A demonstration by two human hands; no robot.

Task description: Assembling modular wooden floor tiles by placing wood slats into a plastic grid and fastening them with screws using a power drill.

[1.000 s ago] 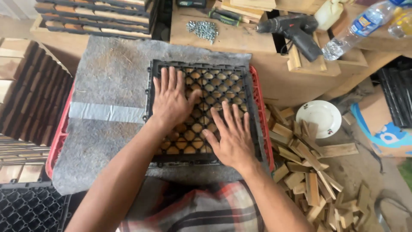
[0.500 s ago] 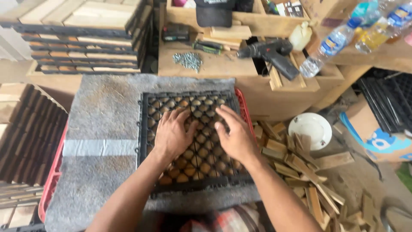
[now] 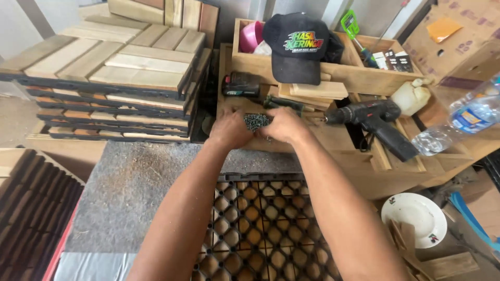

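Two hands met over a small heap of dark screws (image 3: 257,121) on the front shelf of a wooden tool rack (image 3: 333,156), both arms stretched forward across the work surface. The left hand (image 3: 232,129) cupped the heap from its left side and the right hand (image 3: 283,126) closed in from its right, so the screws lay squeezed between the two sets of fingers — touching both, with neither hand clearly the nearer. Both hands were curled around the heap rather than spread flat; whether either had actually pinched screws free could not be told from this view.

The heap sat straight ahead of the person, beyond the far edge of a black plastic lattice tile (image 3: 260,229) resting on grey felt (image 3: 135,198). Just to the right of the right hand lay a cordless drill (image 3: 372,119) on its side, its chuck pointing left toward the screws. A black cap (image 3: 297,47) sat in the crate above — and stacked wooden deck tiles (image 3: 114,83) stood to the left.
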